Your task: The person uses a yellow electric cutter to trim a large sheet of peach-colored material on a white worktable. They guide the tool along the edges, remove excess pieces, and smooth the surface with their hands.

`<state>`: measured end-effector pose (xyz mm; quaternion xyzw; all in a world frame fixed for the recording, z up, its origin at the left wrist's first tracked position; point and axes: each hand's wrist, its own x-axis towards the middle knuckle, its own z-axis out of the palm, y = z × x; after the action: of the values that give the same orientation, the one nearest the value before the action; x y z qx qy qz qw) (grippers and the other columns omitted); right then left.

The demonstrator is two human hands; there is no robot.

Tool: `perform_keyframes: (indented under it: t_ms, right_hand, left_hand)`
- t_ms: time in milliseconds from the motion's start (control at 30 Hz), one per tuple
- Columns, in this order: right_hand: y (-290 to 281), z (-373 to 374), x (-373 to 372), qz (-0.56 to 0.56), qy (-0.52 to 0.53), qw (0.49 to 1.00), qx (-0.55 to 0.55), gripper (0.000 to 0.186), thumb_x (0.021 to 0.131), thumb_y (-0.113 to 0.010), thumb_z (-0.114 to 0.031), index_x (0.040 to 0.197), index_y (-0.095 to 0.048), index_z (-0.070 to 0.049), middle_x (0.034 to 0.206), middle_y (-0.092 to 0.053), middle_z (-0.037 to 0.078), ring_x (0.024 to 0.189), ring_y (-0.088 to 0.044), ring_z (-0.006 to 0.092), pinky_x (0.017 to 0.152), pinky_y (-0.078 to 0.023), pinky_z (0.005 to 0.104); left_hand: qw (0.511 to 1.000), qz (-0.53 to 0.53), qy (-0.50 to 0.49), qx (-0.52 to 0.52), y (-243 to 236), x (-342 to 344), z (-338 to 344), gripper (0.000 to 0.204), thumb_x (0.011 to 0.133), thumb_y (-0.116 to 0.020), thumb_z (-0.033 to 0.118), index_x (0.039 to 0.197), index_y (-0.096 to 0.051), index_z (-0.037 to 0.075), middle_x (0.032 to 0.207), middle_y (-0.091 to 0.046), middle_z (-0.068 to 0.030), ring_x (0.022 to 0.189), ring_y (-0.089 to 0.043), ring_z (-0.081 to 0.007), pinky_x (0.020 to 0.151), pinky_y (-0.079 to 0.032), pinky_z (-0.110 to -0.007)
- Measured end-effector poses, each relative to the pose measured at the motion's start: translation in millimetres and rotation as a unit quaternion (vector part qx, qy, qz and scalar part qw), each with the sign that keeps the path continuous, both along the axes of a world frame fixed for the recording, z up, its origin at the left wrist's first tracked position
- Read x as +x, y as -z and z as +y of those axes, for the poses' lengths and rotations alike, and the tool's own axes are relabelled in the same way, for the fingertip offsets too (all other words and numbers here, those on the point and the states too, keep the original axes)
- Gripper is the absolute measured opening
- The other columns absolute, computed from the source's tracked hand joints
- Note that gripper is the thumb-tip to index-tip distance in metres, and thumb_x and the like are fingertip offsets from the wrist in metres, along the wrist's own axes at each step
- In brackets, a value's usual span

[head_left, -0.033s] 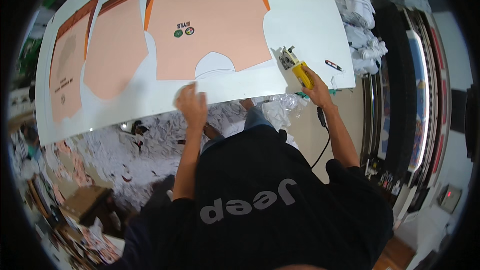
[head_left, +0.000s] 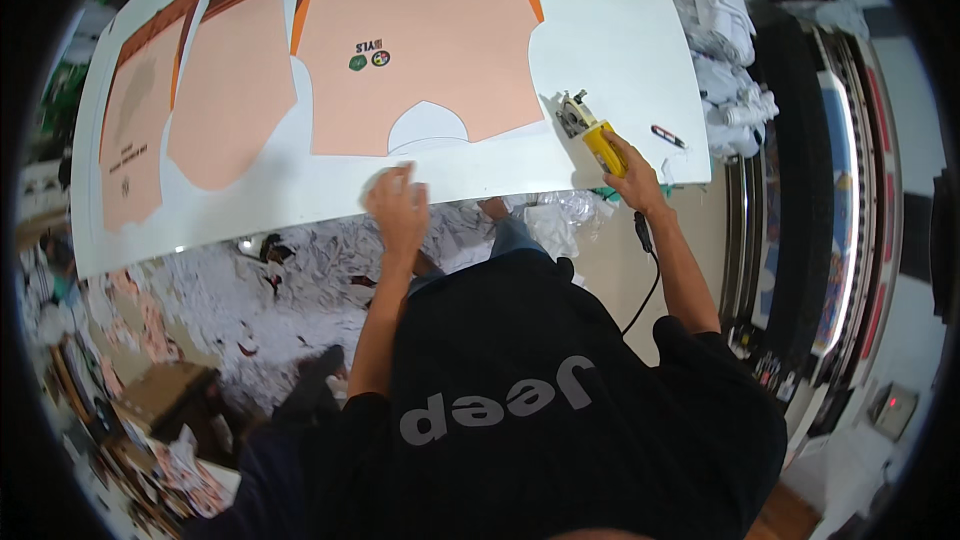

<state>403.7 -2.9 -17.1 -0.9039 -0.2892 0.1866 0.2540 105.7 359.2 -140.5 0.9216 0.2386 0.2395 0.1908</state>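
Note:
My right hand [head_left: 633,180] is wrapped round the yellow handle of an electric rotary fabric cutter [head_left: 603,149], which rests near the table's front edge. A black cord [head_left: 650,270] hangs below that hand. My left hand [head_left: 400,205] is at the front edge, its fingers loosely apart and slightly blurred, with nothing seen in them. Just beyond it lies a large peach shirt panel [head_left: 430,60] with orange side edges, two small emblems and a curved neck cutout. Two smaller peach pieces, a plain one [head_left: 232,90] and a printed one [head_left: 135,140], lie to the left.
The white table [head_left: 620,50] curves across the top. A small red and black utility knife [head_left: 668,136] lies right of the cutter. Bundled white cloth [head_left: 715,20] sits beyond the right edge. Scraps [head_left: 210,310] cover the floor at left; a long machine [head_left: 800,200] stands at right.
My left hand has shifted a little to the right along the table edge. The right hand and cutter stay in nearly the same place.

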Motion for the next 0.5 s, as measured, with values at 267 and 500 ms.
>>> perform_keyframes:
  t_ms: [267, 500]
  right_hand:
    - [-13, 5, 108, 0.077, -0.209, 0.973, -0.057, 0.083, 0.091, -0.074, -0.013, 0.166, -0.051, -0.036, 0.135, -0.067, 0.017, 0.123, -0.071, 0.0402, 0.108, -0.058, 0.0462]
    - [-23, 30, 164, 0.052, -0.341, 0.931, -0.116, 0.074, 0.093, -0.077, -0.015, 0.160, -0.056, -0.037, 0.134, -0.067, 0.013, 0.116, -0.073, 0.0393, 0.102, -0.061, 0.0470]
  left_hand:
    - [0.996, 0.010, 0.072, -0.057, -26, 132, -139, 0.052, 0.098, -0.077, 0.032, 0.147, -0.068, 0.014, 0.114, -0.062, -0.0090, 0.110, -0.058, -0.0292, 0.096, -0.043, -0.049]
    - [0.997, 0.076, -0.010, -0.008, -34, 183, -175, 0.057, 0.098, -0.078, 0.042, 0.150, -0.067, 0.024, 0.101, -0.058, -0.0069, 0.098, -0.055, -0.0262, 0.083, -0.041, -0.044]
